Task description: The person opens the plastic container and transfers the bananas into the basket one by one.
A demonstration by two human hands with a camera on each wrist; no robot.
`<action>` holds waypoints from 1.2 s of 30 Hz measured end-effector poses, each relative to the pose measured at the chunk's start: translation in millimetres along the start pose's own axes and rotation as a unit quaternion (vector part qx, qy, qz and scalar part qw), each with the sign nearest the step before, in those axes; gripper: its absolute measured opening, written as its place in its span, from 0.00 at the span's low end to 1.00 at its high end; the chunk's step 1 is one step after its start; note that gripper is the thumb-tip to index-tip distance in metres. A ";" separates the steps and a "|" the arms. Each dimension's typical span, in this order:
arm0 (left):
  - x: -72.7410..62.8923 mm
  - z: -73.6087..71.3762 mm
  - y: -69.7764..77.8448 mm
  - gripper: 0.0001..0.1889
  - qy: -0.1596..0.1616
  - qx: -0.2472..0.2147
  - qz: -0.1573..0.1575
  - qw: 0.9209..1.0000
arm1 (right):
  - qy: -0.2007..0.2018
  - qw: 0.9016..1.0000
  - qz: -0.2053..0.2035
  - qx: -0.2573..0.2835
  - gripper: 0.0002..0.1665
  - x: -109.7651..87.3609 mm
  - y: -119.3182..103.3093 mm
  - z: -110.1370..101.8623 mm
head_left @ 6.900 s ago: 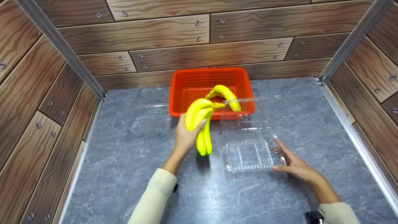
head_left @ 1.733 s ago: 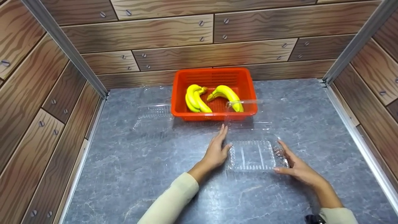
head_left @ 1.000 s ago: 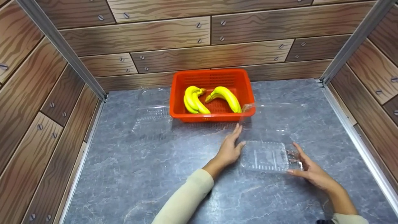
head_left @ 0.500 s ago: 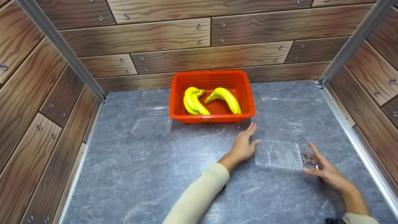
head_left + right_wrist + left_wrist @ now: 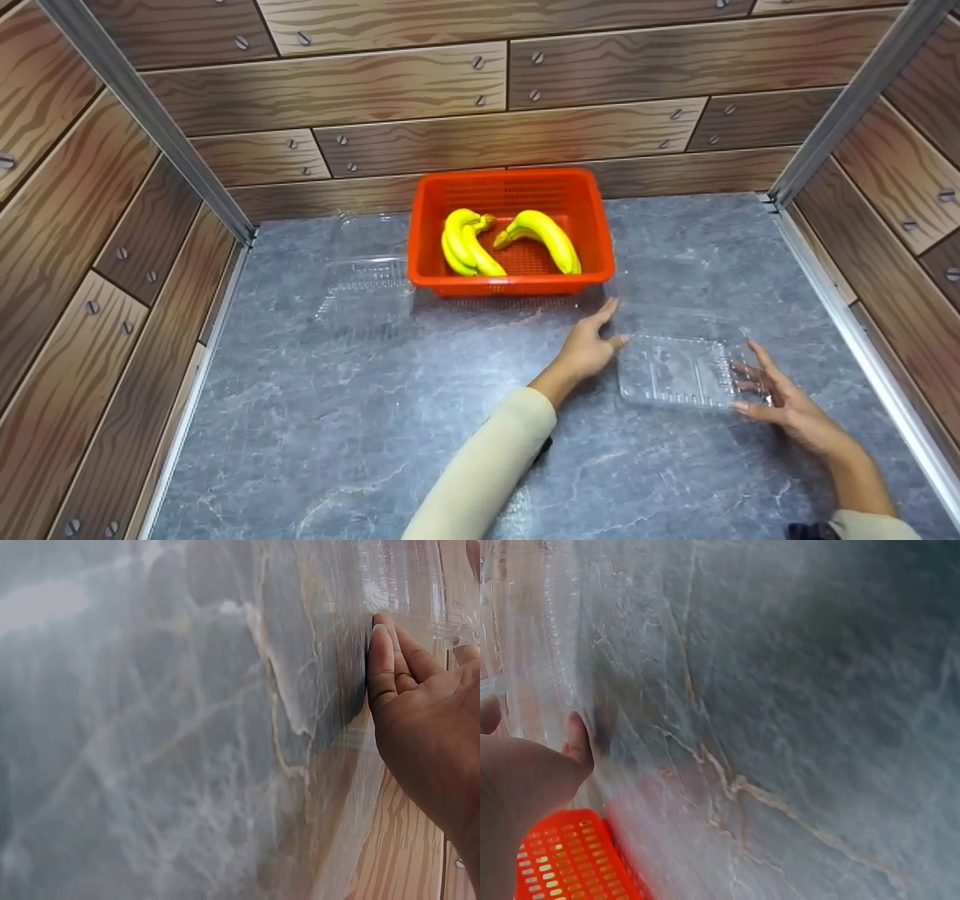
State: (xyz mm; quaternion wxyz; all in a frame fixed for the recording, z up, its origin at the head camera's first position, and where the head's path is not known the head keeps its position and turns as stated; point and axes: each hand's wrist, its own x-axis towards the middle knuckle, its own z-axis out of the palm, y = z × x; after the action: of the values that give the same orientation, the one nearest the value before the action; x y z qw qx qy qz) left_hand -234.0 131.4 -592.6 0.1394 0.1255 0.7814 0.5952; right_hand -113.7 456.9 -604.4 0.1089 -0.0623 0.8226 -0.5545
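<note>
A clear plastic clamshell box (image 5: 675, 371) lies on the grey marbled surface at right, its faint, see-through lid stretching out behind the base. My left hand (image 5: 589, 346) touches the box's left side with fingers extended. On the opposite side, my right hand (image 5: 791, 412) rests against the box's right end, thumb apart from the fingers; some fingers show through the plastic. In the red basket (image 5: 512, 283) lie two bunches of bananas, a left bunch (image 5: 469, 244) and a right bunch (image 5: 551, 238). Both wrist views catch only part of the box beside the fingers.
Another clear plastic box (image 5: 367, 277) sits left of the basket, its outline hard to make out. Wood-patterned walls (image 5: 420, 79) enclose the surface at back and sides, with metal rails (image 5: 862, 360) along the side edges.
The bananas my left hand held earlier now lie in the basket. Both hands have slid the clear box to the right, away from the basket's front; in the last half second they barely moved.
</note>
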 end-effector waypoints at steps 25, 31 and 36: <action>-14.1 4.5 -18.4 0.20 0.030 -0.072 -0.042 0.996 | -0.003 1.000 -0.014 0.027 0.62 13.4 3.6 -0.3; -19.6 6.6 -18.7 0.30 -0.005 -0.069 -0.064 0.996 | 0.001 1.000 -0.004 0.021 0.62 20.2 3.3 -3.4; -22.7 7.8 -17.3 0.38 -0.042 -0.034 -0.083 0.995 | 0.008 1.000 -0.003 0.021 0.62 27.6 3.2 -7.5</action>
State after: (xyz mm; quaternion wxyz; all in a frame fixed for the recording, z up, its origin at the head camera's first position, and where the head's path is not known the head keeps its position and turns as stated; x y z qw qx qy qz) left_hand -210.6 125.7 -609.7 0.2248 0.0803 0.7616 0.6025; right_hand -142.2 458.7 -607.7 0.1019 -0.0578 0.8116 -0.5724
